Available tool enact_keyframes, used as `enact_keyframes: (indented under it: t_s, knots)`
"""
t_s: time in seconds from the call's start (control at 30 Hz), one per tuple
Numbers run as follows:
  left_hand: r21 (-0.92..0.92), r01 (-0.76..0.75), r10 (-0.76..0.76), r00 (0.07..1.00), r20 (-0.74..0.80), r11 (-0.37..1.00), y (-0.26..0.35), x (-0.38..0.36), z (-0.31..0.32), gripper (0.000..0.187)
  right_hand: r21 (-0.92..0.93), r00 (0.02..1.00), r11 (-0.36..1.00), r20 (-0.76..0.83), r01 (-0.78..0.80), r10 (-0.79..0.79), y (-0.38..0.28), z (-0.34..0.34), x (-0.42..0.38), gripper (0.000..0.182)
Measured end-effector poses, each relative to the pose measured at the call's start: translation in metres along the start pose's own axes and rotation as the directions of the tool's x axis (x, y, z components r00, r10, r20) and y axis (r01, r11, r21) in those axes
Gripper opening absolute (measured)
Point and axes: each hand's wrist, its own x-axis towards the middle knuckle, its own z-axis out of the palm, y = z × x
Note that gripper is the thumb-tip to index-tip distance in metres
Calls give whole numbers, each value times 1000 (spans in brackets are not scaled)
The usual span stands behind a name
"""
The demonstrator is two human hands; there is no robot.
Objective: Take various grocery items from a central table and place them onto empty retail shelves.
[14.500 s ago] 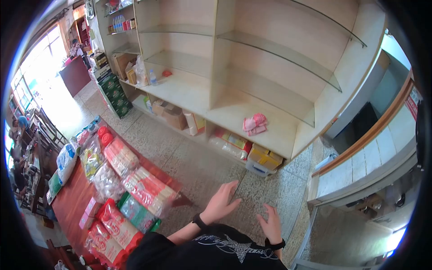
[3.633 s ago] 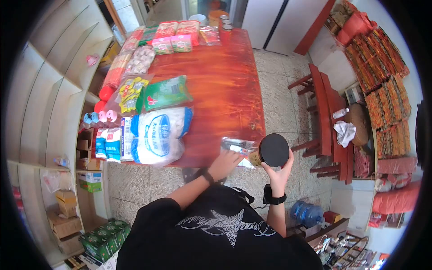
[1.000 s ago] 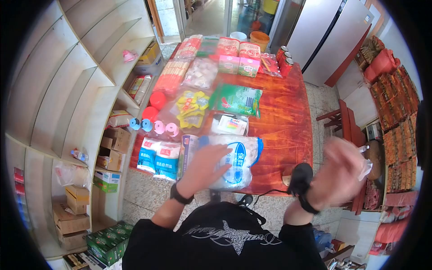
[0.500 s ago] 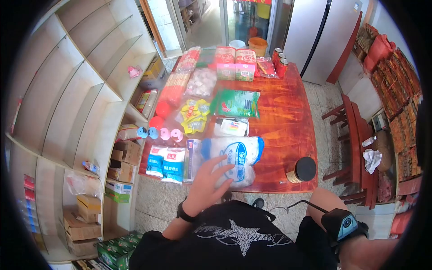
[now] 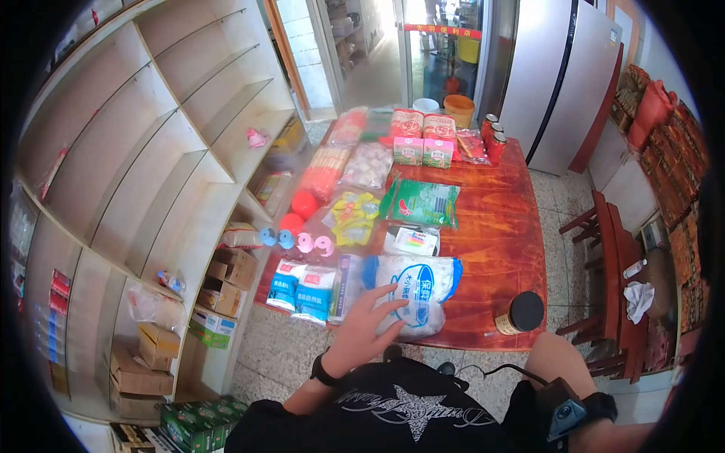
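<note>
The left hand (image 5: 366, 331) reaches palm-down, fingers spread apart, over the blue-and-white bag (image 5: 424, 283).

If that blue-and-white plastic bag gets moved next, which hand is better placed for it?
Probably the left hand: its spread fingers are right at the blue-and-white bag. The right arm is low and off to the side, nearer the black-lidded jar.

One head-worn camera looks forward and steeply down over the wearer's chest and tabletop (image 5: 491, 226).
</note>
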Motion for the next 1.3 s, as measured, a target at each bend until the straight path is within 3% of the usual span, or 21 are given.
enact_keyframes:
  t_s: [0.2, 0.3, 0.37, 0.4, 0.43, 0.5, 0.53, 1.3]
  knots:
    - [-6, 25, -25, 999, -35, 1000, -7, -7, -4, 38, 42, 997, 996, -36, 73, -71, 0, 4, 1, 27]
    - [-5, 29, -29, 998, -54, 1000, -12, -10, -4, 37, 25, 992, 1000, -123, 17, -14, -6, 4, -1, 29]
    - [-20, 18, -19, 999, -30, 1000, -12, -11, -4, 34, 440, 940, 856, -68, -272, 334, -17, 1, -1, 36]
    - [-6, -10, 10, 999, -44, 1000, -14, -12, 0, 34, 676, 925, 694, -47, -248, 376, -14, 6, -5, 48]
    - [5, -1, 1, 998, -59, 1000, -13, -12, 0, 34, 636, 932, 725, -26, -263, 362, -8, 10, -8, 48]
    - [-5, -31, 30, 999, -44, 1000, -12, -11, 0, 33, 318, 977, 927, -3, -201, 213, 6, 22, -14, 48]
    - [-22, -39, 38, 998, -54, 999, -12, -11, 1, 33, 290, 979, 937, 2, -195, 203, 8, 25, -17, 48]
    - [-83, -9, 8, 1000, -11, 996, -18, -8, 0, 35, 217, 982, 958, 10, -186, 189, 17, 41, -30, 48]
